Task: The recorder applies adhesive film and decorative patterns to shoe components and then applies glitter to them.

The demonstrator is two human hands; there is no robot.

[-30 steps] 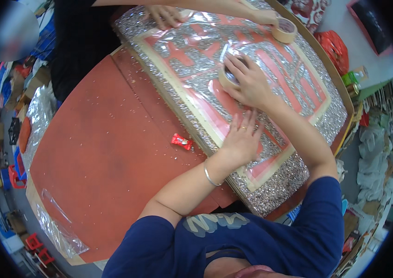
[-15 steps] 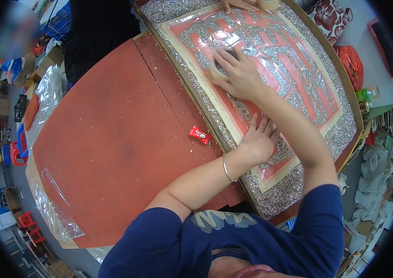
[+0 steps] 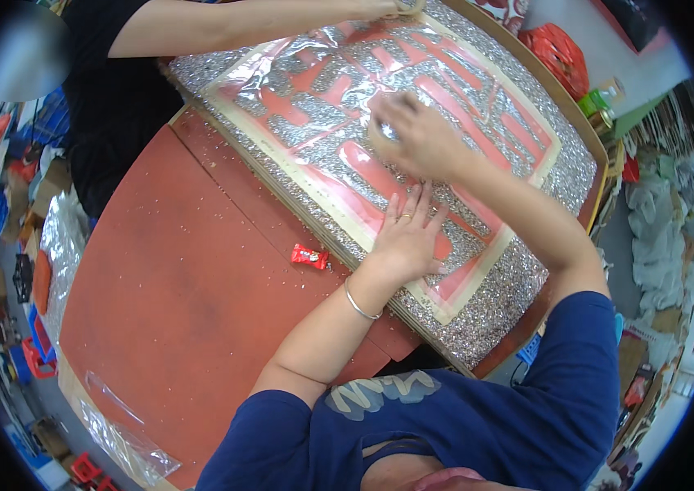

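Observation:
My left hand (image 3: 407, 245) lies flat with fingers spread on a clear plastic sheet with red cut-out shapes (image 3: 367, 168), bordered by cream tape (image 3: 281, 176). Glittery stones (image 3: 494, 307) show through the sheet and lie around it in a shallow wooden tray (image 3: 322, 233). Beyond it, my right hand (image 3: 425, 139), smeared by motion, curls round a cream ring that looks like a roll of tape (image 3: 378, 141), down at the sheet. The fingers hide part of the ring.
A co-worker's arm (image 3: 249, 24) reaches across the far edge, its hand at another cream ring (image 3: 411, 7). On the red tabletop (image 3: 175, 303) sit a small red wrapped packet (image 3: 310, 256) and scattered stones. Beyond the tray is a red plastic bag (image 3: 556, 57).
The whole view has shifted. My right hand and the tape roll have come nearer my left hand over the sheet. The co-worker's forearm now shows at the far left.

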